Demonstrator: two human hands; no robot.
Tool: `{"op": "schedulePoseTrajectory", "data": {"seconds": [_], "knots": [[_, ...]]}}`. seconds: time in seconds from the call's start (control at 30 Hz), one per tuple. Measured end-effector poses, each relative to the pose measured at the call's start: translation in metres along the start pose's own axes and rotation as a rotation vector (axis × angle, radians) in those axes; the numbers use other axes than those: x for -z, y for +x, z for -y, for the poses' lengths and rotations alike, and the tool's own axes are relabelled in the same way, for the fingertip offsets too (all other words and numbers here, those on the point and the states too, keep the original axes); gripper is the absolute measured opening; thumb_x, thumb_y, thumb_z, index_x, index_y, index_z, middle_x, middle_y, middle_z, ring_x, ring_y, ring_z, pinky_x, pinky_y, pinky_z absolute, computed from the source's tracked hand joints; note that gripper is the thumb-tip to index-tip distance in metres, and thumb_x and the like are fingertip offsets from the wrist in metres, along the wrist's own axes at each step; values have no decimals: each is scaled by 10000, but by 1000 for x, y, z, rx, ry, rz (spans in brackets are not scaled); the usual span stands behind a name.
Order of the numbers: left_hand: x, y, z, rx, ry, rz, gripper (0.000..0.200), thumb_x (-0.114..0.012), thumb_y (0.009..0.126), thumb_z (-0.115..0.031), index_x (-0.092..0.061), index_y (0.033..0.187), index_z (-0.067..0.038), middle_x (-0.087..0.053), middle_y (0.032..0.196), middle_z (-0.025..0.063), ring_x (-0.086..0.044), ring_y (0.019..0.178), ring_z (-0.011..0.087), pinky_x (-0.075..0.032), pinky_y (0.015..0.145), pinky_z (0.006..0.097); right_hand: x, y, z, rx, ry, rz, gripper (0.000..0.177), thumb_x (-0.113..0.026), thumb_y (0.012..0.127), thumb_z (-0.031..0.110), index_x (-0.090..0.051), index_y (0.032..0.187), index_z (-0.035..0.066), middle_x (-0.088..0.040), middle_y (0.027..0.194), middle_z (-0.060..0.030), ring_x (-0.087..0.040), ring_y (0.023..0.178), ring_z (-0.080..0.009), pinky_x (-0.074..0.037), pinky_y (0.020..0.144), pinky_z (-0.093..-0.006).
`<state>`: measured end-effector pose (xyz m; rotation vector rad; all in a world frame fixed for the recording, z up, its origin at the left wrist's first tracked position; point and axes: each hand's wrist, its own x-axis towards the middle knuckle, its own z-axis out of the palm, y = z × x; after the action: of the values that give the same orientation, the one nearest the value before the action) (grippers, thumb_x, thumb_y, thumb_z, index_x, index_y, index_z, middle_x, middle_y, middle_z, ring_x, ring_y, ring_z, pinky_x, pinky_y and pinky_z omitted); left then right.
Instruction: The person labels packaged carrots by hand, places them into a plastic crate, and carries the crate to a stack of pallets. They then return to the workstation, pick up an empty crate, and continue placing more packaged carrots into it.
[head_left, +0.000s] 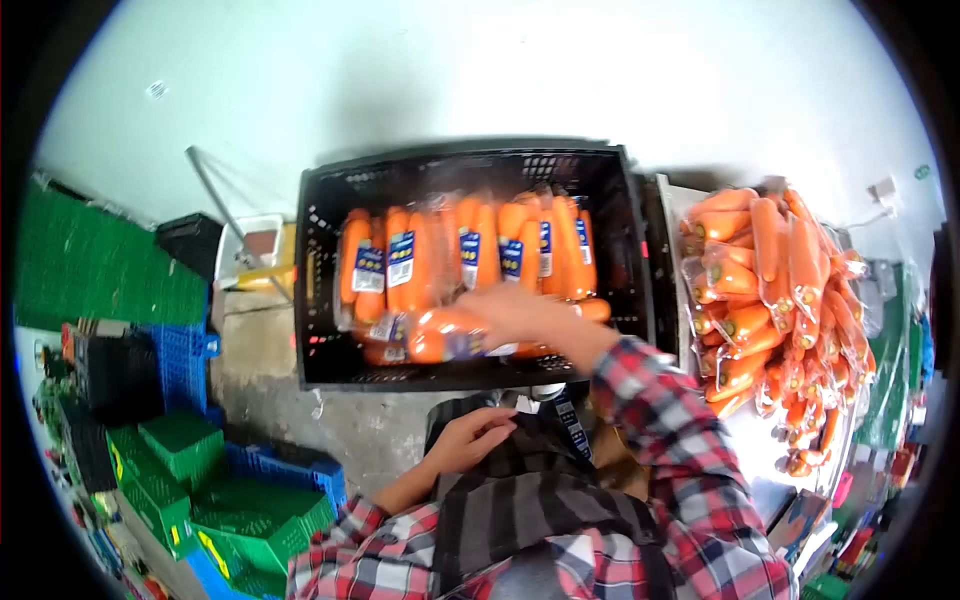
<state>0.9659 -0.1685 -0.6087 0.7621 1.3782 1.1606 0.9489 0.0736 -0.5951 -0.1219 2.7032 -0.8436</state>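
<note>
In the head view, a black crate (473, 376) holds a row of clear bags of carrots (405, 262) with blue and white labels. My right hand (508, 312) reaches into the crate from the right, its fingers closed on a bag of carrots (440, 335) that lies across the crate's near side. That bag is slightly blurred. Near my body, below the crate, is my left hand (474, 438), with nothing in it and its fingers stretched out.
Many more bagged carrots (780, 290) are heaped on a table to the right. Green crates (255, 520) and a blue crate (180, 365) stand at the lower left. A white tub (250, 250) sits left of the black crate, before a white wall (480, 80).
</note>
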Motion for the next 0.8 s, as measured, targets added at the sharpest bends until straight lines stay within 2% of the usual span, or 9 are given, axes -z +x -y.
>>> {"op": "schedulePoseTrajectory", "data": {"seconds": [0.1, 0.23, 0.33, 0.4, 0.43, 0.53, 0.6, 0.73, 0.8], "knots": [[13, -14, 14, 53, -112, -69, 301, -542, 905, -117, -532, 1183, 0, -629, 1034, 71, -584, 952, 140, -446, 853, 258, -68, 45, -17, 285, 218, -85, 522, -683, 624, 269, -554, 1105, 110, -624, 942, -169, -601, 898, -358, -482, 765, -433], [19, -5, 20, 99, -269, -11, 296, -533, 907, -109, -516, 1173, 19, -631, 995, 115, -597, 900, 163, -465, 821, 283, -74, 13, 3, 50, -168, -413, 453, -724, 660, 285, -562, 1031, 84, -582, 950, -156, -572, 902, -342, -470, 774, -422], [12, 11, -5, 196, -221, 41, 278, -530, 904, -101, -520, 1149, 29, -633, 979, 110, -599, 856, 148, -475, 782, 269, -39, -63, 22, -10, 302, -784, 268, -676, 743, 211, -571, 938, 59, -565, 984, -135, -578, 915, -286, -473, 771, -379], [-2, 33, -34, 226, -84, 141, 269, -526, 903, -97, -526, 1139, 31, -634, 974, 107, -599, 846, 140, -475, 774, 261, -33, -132, 24, -315, 637, -925, 266, -656, 790, 231, -560, 964, 55, -568, 916, -131, -581, 859, -286, -466, 738, -351], [-9, 46, -44, 232, -16, 186, 264, -524, 903, -96, -529, 1134, 32, -634, 971, 105, -598, 840, 136, -475, 770, 257, -43, -164, 17, -460, 631, -1081, 160, -603, 857, 156, -556, 938, 26, -600, 853, -81, -604, 806, -175, -481, 697, -273], [-32, 97, -55, 70, 85, 377, 249, -512, 910, -97, -538, 1131, 16, -634, 962, 97, -600, 837, 130, -481, 755, 251, -51, -273, 7, -703, 1315, -1643, 133, -511, 911, 152, -562, 897, 30, -613, 790, -82, -616, 687, -168, -524, 646, -290], [-63, 141, -82, -93, 169, 444, 247, -511, 918, -109, -539, 1134, 7, -630, 962, 91, -599, 846, 128, -484, 749, 253, -47, -329, -17, -483, 1507, -1856, 189, -494, 922, 205, -547, 916, 24, -617, 771, -95, -611, 667, -189, -521, 637, -307], [-168, 262, -177, -643, 315, 342, 302, -512, 930, -152, -509, 1158, 47, -610, 1029, 106, -588, 927, 147, -468, 812, 260, 30, -388, -27, -543, 1355, -1938, 332, -491, 922, 319, -547, 979, -3, -608, 924, -151, -624, 833, -250, -537, 718, -349], [-224, 319, -208, -679, 387, 260, 444, -543, 910, -277, -476, 1199, 53, -597, 1076, 165, -590, 967, 211, -455, 843, 295, 52, -397, -45, -564, 1376, -1933, 417, -475, 922, 377, -545, 986, -29, -620, 921, -159, -632, 828, -264, -537, 725, -350]]}}
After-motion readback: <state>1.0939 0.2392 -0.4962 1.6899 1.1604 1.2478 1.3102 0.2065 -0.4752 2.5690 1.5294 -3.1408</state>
